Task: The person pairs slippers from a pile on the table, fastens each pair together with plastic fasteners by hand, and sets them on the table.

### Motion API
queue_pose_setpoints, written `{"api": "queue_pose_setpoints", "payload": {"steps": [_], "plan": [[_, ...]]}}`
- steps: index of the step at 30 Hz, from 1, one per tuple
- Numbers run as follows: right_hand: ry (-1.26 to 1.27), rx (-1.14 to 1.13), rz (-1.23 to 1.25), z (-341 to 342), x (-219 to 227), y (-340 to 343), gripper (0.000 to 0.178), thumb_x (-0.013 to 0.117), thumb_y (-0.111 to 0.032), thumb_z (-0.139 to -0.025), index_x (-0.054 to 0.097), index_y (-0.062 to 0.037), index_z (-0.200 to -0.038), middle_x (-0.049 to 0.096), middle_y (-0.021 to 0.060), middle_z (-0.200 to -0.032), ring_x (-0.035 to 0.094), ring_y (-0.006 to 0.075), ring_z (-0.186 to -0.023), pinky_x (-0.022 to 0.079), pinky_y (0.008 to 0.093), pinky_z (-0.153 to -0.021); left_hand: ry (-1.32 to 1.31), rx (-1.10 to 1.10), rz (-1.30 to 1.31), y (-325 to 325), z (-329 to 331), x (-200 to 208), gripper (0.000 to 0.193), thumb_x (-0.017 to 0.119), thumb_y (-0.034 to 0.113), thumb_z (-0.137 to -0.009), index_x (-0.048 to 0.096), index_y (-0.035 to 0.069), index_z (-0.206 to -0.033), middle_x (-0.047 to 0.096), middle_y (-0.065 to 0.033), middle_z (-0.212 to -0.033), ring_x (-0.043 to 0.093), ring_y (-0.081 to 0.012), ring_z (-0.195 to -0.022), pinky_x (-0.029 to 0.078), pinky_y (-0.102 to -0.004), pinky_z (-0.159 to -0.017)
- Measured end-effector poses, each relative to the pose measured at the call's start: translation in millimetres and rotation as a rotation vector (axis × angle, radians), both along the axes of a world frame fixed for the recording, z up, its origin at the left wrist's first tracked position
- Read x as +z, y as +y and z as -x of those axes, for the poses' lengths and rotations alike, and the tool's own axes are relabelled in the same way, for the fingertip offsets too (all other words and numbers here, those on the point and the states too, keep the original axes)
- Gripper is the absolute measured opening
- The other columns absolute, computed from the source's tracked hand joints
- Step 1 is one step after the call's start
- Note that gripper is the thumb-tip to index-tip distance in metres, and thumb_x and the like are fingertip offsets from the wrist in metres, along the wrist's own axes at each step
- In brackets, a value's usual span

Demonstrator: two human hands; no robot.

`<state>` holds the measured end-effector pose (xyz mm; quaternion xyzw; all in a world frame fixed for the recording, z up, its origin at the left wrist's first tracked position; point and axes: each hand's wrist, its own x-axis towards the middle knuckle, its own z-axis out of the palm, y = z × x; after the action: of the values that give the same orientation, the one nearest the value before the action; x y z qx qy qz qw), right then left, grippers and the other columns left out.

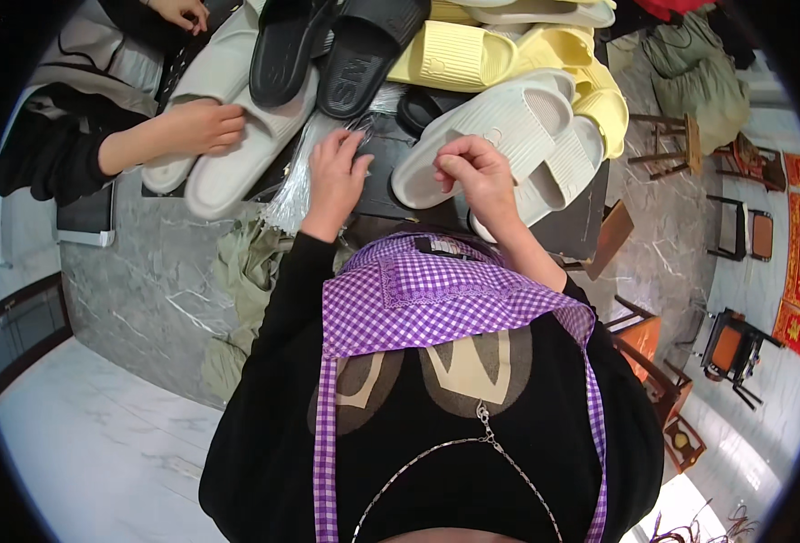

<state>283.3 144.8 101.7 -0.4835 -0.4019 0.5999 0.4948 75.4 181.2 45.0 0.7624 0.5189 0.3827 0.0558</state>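
My left hand is over a bundle of thin clear plastic strands on the dark tabletop, its thumb apart from its slightly curled fingers; I see nothing held in it. My right hand has thumb and fingertips pinched together in front of a pair of white slide sandals. Whatever may be in that pinch is too small to make out. Just beyond my left hand lie black slides, and behind them yellow slides are piled.
Another person's hand rests on large off-white slides at the left; a second hand shows farther back. Wooden stools and chairs stand on the right. Green cloth hangs below the table's near left edge.
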Motion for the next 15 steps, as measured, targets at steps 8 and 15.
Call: {"api": "queue_pose_setpoints", "payload": {"steps": [8, 15], "plan": [[0.017, 0.001, -0.226, 0, 34, -34, 0.002, 0.054, 0.002, -0.083, 0.055, 0.002, -0.085, 0.058, 0.0105, -0.079, 0.057, 0.0152, -0.066, 0.048, 0.0258, -0.057, 0.122, -0.009, 0.015, 29, -4, -55, 0.02, 0.062, 0.01, -0.078, 0.061, 0.003, -0.096, 0.054, -0.0084, -0.083, 0.052, -0.0287, -0.079, 0.042, -0.0389, -0.071], [0.223, -0.235, -0.378, -48, 47, -45, 0.004, 0.053, 0.006, -0.082, 0.054, 0.0031, -0.084, 0.058, 0.0123, -0.083, 0.057, 0.0164, -0.067, 0.048, 0.0267, -0.06, 0.068, -0.009, 0.014, 26, 9, -40, 0.017, 0.057, 0.006, -0.08, 0.061, 0.001, -0.096, 0.054, -0.0118, -0.081, 0.052, -0.0314, -0.079, 0.042, -0.0405, -0.07]]}}
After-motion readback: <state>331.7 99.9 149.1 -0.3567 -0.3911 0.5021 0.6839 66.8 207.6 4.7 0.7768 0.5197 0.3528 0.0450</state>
